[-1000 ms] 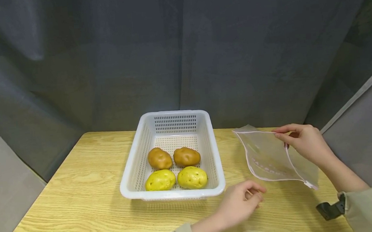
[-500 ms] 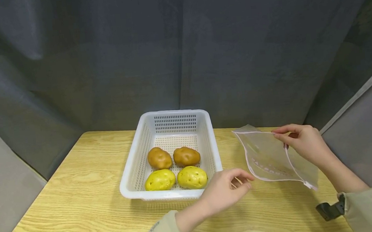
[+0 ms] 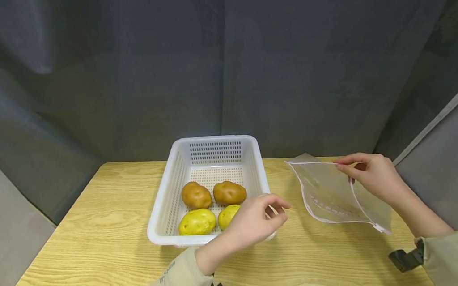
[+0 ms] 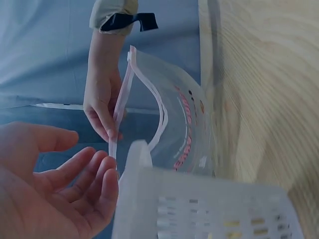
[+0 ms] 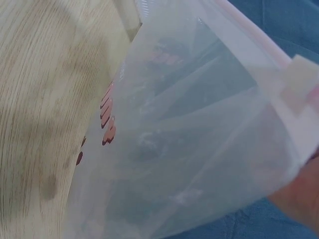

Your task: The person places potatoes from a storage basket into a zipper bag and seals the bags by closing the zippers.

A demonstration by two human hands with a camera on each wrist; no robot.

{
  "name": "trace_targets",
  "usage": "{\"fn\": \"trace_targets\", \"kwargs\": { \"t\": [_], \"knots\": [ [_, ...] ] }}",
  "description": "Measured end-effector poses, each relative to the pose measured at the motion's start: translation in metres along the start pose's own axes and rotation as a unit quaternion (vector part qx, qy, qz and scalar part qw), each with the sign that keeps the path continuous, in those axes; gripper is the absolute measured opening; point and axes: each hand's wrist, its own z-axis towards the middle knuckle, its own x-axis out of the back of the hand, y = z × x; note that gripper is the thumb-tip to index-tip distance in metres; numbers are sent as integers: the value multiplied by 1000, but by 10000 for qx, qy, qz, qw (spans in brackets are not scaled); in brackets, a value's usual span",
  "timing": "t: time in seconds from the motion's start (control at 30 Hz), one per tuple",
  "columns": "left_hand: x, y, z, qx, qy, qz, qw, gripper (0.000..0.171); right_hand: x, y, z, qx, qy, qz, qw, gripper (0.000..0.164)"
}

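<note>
From the head view, my left hand [image 3: 255,221] is hovering loose and empty over the basket's [image 3: 165,202] near rim, hiding one yellow potato [image 3: 227,215]; I might be knocking that rim. At the left wrist, my right hand [image 4: 102,102] is pinching the bag [image 4: 179,134], floppy, possibly sagging closed. The right wrist is showing only bag film [image 5: 199,129] over the table [image 5: 45,99].

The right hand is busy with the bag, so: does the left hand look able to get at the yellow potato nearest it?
Probably yes. The left hand hovers open over the basket's near right corner, just above that yellow potato. The basket is open-topped and nothing covers the potato.
</note>
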Motion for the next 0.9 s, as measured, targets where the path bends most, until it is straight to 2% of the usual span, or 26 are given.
{"fn": "trace_targets", "kwargs": {
  "t": [0.2, 0.47, 0.77, 0.9],
  "knots": [
    [12, -4, -1, 88, -160, 346, 9992, 17, 0, 0, -1, 168, 27, 26, 9999, 29],
    [28, -10, 0, 333, -438, 842, 9949, 23, 1, -1, -2, 71, -15, 65, 10000, 29],
    [41, -23, 3, 396, -617, 1605, 9843, 31, -1, -2, 0, -6, -42, 10, 10000, 31],
    [46, -29, 3, 492, -726, 1751, 9806, 36, -3, -1, 0, 251, 41, -61, 9997, 32]
  ]
}}
